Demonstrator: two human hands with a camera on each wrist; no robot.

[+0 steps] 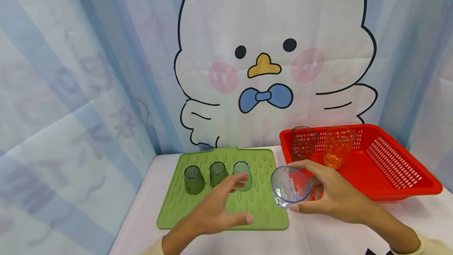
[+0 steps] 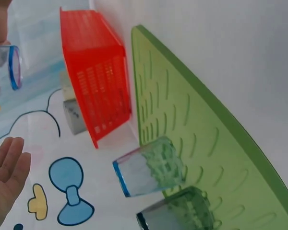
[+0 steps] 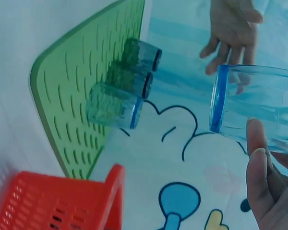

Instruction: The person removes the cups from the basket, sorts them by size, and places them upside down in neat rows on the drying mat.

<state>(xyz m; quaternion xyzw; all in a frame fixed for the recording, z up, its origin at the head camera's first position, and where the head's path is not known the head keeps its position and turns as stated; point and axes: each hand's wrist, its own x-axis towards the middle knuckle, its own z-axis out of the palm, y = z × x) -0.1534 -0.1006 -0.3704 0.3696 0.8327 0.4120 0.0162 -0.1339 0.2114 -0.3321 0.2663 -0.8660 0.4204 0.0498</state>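
Note:
My right hand (image 1: 327,190) holds a clear glass (image 1: 289,187) with a blue rim, thumb on the near side and fingers at the far side. It hangs tilted over the right edge of the green ribbed mat (image 1: 263,215), beside the basket. In the right wrist view, its blue-rimmed end (image 3: 220,98) faces the mat's side. The left hand (image 1: 216,209) is over the mat, fingers extended and thumb apart, holding nothing. Behind its fingertips stands a clear bluish glass (image 1: 244,184), partly covered. Two dark grey glasses (image 1: 194,180) stand left of it.
A red plastic basket (image 1: 407,192) sits at the right on the white table (image 1: 145,204). Inside its left part are a dark glass (image 1: 303,145) and an orange-tinted glass (image 1: 337,148). A curtain (image 1: 262,129) printed with a bird hangs close behind.

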